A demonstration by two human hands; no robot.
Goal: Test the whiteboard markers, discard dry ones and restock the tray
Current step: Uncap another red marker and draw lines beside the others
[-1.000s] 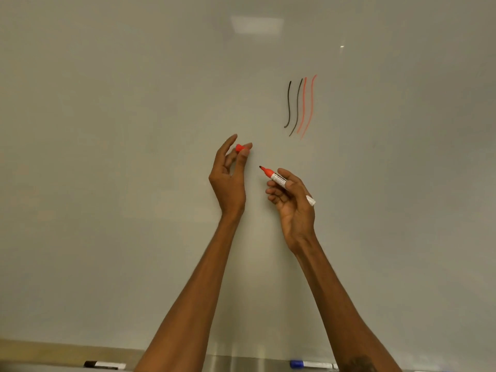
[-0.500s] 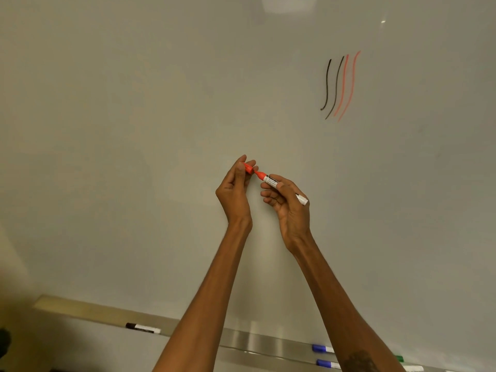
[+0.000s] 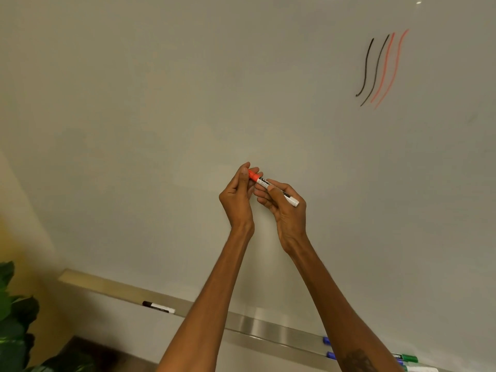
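Marker (image 3: 265, 183) slanting, red cap (image 3: 252, 175) up-left, right hand (image 3: 285, 212) gripping barrel, left hand (image 3: 237, 198) pinching cap

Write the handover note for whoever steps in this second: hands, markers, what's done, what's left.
Left hand: pinches the red cap at the marker's tip end; whether it has clicked home I cannot tell.
Right hand: grips the red marker by its barrel.
Tray: black marker at its left; blue markers and a green marker at its right, partly behind the right arm.
Done: two black strokes and two red strokes on the whiteboard; both colours left marks.
Left: seat the cap, return the red marker to the tray, probably test blue and green, which show no strokes.
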